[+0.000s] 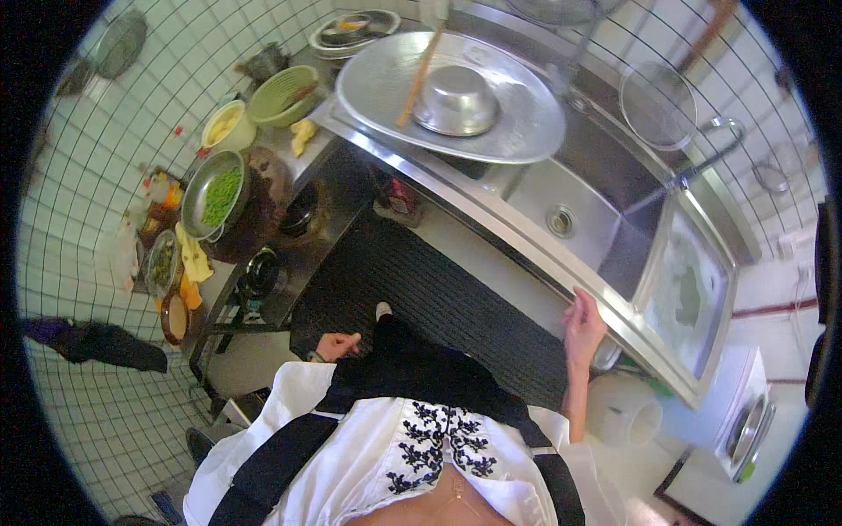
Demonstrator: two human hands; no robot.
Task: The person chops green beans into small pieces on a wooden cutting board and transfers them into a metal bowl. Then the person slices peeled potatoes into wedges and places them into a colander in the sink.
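Observation:
My left hand (338,346) hangs beside my black apron, over the dark ribbed floor mat (427,283), with nothing seen in it; its fingers look partly curled. Nearer the sink stands my right hand (584,322), raised by the front edge of the stainless steel sink counter (526,237), fingers slightly bent and holding nothing visible. Whether it touches the edge is unclear. Behind that edge lies a steel sink basin (559,191) with a round drain. A large oval metal tray (375,85) spans the counter, bearing an upturned metal bowl (460,98) and a wooden stick (421,75).
At left, a metal bowl of chopped greens (222,197) stands near a green plastic basket (283,98) and a tub of yellow food (227,128). A white bucket (625,411) is on the floor at right. Wire strainers (658,105) hang above the sink.

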